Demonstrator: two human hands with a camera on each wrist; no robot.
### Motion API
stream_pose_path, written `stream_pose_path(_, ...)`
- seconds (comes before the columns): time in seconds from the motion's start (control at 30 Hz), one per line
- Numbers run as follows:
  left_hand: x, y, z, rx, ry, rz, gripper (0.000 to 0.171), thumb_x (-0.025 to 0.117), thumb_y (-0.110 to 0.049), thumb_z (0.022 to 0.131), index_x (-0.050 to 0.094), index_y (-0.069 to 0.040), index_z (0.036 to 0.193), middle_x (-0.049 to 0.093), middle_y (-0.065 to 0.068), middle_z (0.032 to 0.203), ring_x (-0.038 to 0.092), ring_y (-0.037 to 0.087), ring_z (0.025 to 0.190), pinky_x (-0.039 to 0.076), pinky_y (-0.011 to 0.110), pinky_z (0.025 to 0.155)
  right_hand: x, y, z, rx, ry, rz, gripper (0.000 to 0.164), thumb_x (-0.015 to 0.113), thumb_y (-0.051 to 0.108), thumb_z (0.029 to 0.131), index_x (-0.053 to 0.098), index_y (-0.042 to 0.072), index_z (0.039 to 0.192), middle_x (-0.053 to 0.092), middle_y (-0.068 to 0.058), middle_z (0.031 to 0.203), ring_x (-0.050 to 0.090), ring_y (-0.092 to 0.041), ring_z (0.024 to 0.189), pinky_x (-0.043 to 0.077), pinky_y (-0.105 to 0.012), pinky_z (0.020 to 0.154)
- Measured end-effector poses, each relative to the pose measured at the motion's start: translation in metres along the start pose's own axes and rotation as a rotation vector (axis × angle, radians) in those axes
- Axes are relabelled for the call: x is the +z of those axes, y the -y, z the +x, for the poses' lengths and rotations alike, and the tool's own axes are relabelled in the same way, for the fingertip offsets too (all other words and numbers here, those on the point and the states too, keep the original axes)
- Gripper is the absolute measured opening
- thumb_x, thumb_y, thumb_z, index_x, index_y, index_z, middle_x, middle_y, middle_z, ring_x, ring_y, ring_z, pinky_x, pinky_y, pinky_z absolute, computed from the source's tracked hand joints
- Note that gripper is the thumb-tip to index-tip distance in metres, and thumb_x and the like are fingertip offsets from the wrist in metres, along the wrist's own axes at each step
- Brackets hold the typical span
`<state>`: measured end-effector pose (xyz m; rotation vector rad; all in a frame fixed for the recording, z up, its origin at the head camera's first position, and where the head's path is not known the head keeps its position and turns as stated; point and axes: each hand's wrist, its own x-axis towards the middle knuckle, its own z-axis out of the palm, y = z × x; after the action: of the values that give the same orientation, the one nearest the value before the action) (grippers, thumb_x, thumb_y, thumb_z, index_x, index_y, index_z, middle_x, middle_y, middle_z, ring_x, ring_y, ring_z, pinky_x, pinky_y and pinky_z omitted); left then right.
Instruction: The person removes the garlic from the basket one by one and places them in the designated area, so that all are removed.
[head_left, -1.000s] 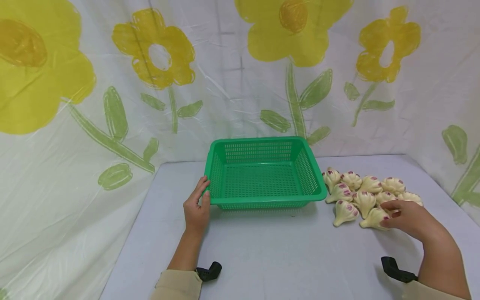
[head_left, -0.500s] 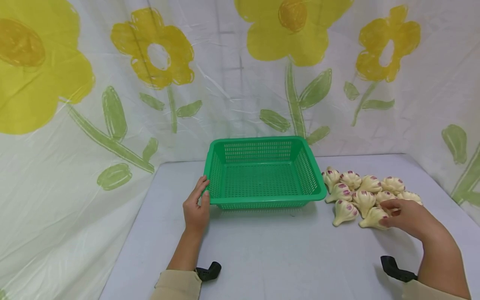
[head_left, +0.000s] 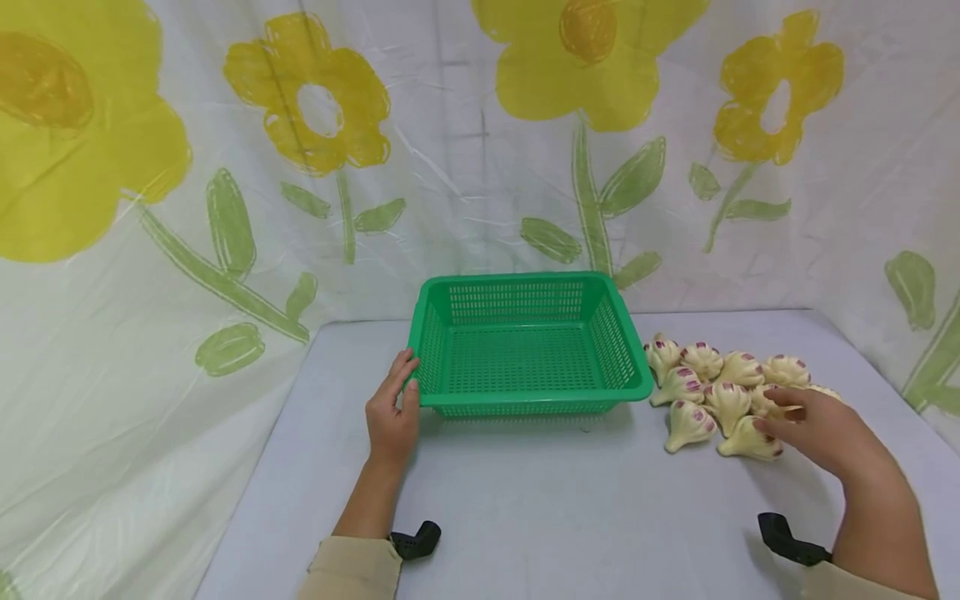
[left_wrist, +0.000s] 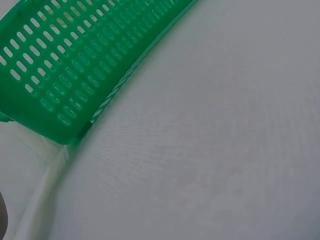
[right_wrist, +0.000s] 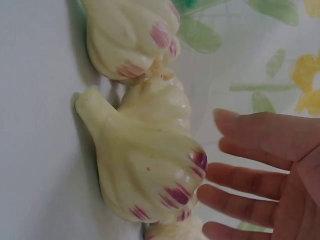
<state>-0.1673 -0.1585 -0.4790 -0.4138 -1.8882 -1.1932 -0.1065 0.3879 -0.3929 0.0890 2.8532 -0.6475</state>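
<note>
My left hand (head_left: 393,421) rests against the left front corner of a green plastic basket (head_left: 540,398), fingers fairly straight along its side. In the left wrist view, the basket's slotted wall (left_wrist: 75,55) shows, with only a sliver of the hand at the edge. My right hand (head_left: 825,433) hovers over the nearest garlic bulb (head_left: 750,439), at the right of the pile. In the right wrist view its loosely spread fingers (right_wrist: 245,177) lie beside that cream bulb with purple streaks, holding nothing. The hand hides part of the bulbs behind it.
Several more garlic bulbs (head_left: 727,406) lie close together right of the basket, on a white-covered table (head_left: 570,508). A curtain (head_left: 465,167) printed with yellow flowers hangs right behind the table and along both sides.
My right hand has lifted slightly away from the nearest garlic bulb, so more of that bulb shows. The left hand and basket have stayed in place.
</note>
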Motion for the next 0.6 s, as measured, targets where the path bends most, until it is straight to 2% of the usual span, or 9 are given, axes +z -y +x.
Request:
stream_pose_path(0.13,-0.004,0.006,0.0,-0.011,0.012,0.013,0.032,0.057,0.003,0.091,0.067,0.004,0.122,0.059,0.022,0.135,0.056,0.04,0.126,0.039,0.018,0.109,0.003,0.009,0.003,-0.035,-0.077,0.021,0.076,0.054,0.052,0.096,0.041,-0.008,0.141,0.048,-0.04,0.132,0.048,-0.057,0.114,0.048,-0.064,0.077)
stream_pose_path(0.17,-0.005,0.006,0.001,-0.019,0.014,0.012,0.032,0.057,0.002,0.092,0.067,0.003,0.122,0.058,0.021,0.136,0.056,0.039,0.127,0.039,0.018,0.109,0.004,0.012,0.004,-0.048,-0.1,0.03,0.075,0.053,0.051,0.097,0.041,-0.008,0.142,0.046,-0.04,0.133,0.047,-0.057,0.115,0.044,-0.068,0.085)
stream_pose_path(0.2,-0.007,0.0,0.003,-0.032,0.018,0.014,0.032,0.057,0.002,0.091,0.066,0.005,0.122,0.058,0.023,0.136,0.055,0.04,0.127,0.039,0.017,0.109,0.006,0.015,0.005,-0.058,-0.118,0.036,0.075,0.053,0.051,0.097,0.041,-0.007,0.143,0.045,-0.04,0.134,0.045,-0.058,0.116,0.042,-0.07,0.086)
stream_pose_path(0.3,-0.01,-0.006,0.007,-0.069,0.027,0.016,0.032,0.058,0.004,0.091,0.065,0.008,0.121,0.057,0.025,0.136,0.055,0.042,0.126,0.038,0.015,0.108,0.01,0.023,0.01,-0.091,-0.153,0.061,0.074,0.052,0.05,0.098,0.039,-0.005,0.145,0.039,-0.039,0.14,0.042,-0.059,0.119,0.038,-0.073,0.088)
stream_pose_path(0.37,-0.01,-0.007,0.008,-0.089,0.033,0.002,0.032,0.058,0.006,0.091,0.065,0.008,0.122,0.057,0.024,0.136,0.055,0.041,0.126,0.039,0.013,0.106,0.014,0.028,0.012,-0.111,-0.177,0.073,0.072,0.052,0.049,0.098,0.039,-0.004,0.146,0.037,-0.038,0.142,0.04,-0.06,0.121,0.036,-0.075,0.09)
stream_pose_path(0.4,-0.011,-0.007,0.009,-0.104,0.04,-0.007,0.032,0.057,0.006,0.091,0.064,0.007,0.123,0.058,0.023,0.137,0.055,0.041,0.127,0.041,0.013,0.105,0.016,0.031,0.014,-0.123,-0.179,0.074,0.072,0.052,0.049,0.098,0.038,-0.003,0.147,0.036,-0.038,0.143,0.038,-0.06,0.123,0.038,-0.074,0.086)
stream_pose_path(0.43,-0.011,-0.002,0.009,-0.115,0.046,-0.014,0.033,0.056,0.004,0.093,0.064,0.005,0.124,0.058,0.02,0.137,0.055,0.038,0.128,0.042,0.013,0.103,0.018,0.034,0.016,-0.136,-0.186,0.076,0.072,0.053,0.048,0.098,0.038,-0.002,0.147,0.035,-0.038,0.144,0.037,-0.06,0.125,0.038,-0.075,0.087)
stream_pose_path(0.53,-0.016,0.004,0.015,-0.183,0.082,0.012,0.035,0.053,-0.002,0.097,0.063,-0.002,0.13,0.058,0.011,0.14,0.054,0.028,0.131,0.048,0.019,0.1,0.022,0.046,0.022,-0.166,-0.195,0.085,0.075,0.054,0.05,0.097,0.035,0.0,0.15,0.032,-0.037,0.147,0.031,-0.059,0.131,0.033,-0.077,0.094)
stream_pose_path(0.6,-0.023,0.006,0.024,-0.25,0.13,0.047,0.036,0.052,-0.007,0.099,0.061,-0.005,0.133,0.057,0.008,0.142,0.052,0.025,0.134,0.05,0.029,0.101,0.023,0.054,0.028,-0.194,-0.196,0.094,0.077,0.054,0.05,0.097,0.031,0.001,0.152,0.031,-0.036,0.149,0.028,-0.058,0.134,0.03,-0.077,0.098)
